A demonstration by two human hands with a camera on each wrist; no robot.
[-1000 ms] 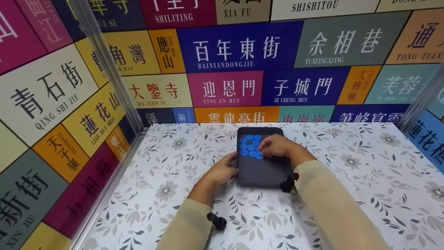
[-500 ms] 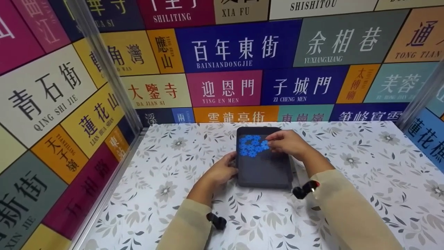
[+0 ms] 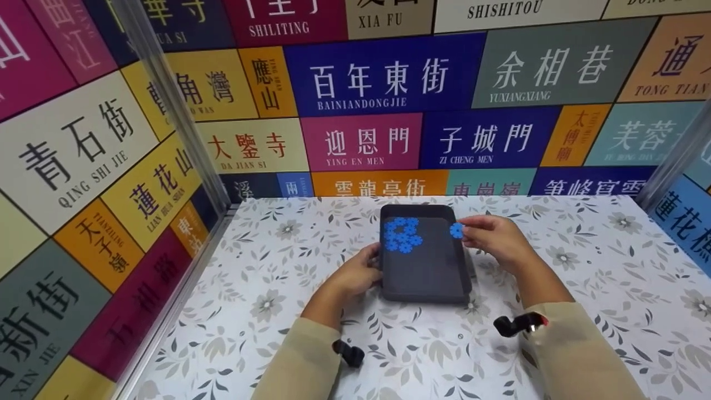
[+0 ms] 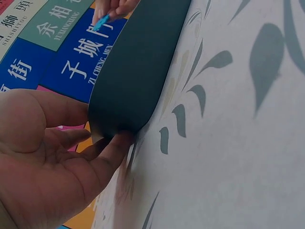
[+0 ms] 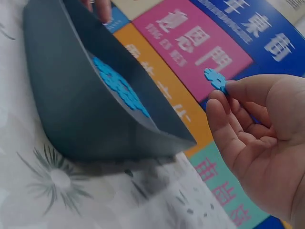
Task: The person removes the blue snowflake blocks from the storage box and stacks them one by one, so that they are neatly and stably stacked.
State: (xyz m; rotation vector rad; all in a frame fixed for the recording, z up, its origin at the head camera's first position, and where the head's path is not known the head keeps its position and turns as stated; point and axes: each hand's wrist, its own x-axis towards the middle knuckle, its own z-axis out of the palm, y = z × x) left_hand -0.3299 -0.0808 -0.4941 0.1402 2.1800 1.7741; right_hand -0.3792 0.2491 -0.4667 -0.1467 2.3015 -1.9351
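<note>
A dark grey rectangular tray (image 3: 426, 278) with raised walls stands on the table. Several blue flower-shaped plastic pieces (image 3: 402, 236) lie flat in its far left part, edge to edge. My right hand (image 3: 497, 239) pinches one blue flower-shaped piece (image 5: 215, 79) between thumb and fingertips, held at the tray's right wall in the head view. The left hand (image 3: 355, 272) holds the tray by its left wall. In the left wrist view, the thumb is at the rim and the fingers reach under the tray's lower edge (image 4: 128, 86).
The tabletop (image 3: 311, 333) is covered in white cloth with grey flowers and leaves. Behind it and to the left rise walls (image 3: 361, 72) of coloured panels with large lettering. Black wrist cameras (image 3: 519, 324) sit at both sleeves.
My right hand has moved right from the blue cluster to the tray's right wall, taking one flower-shaped piece along. The left hand stays at the tray's left side.
</note>
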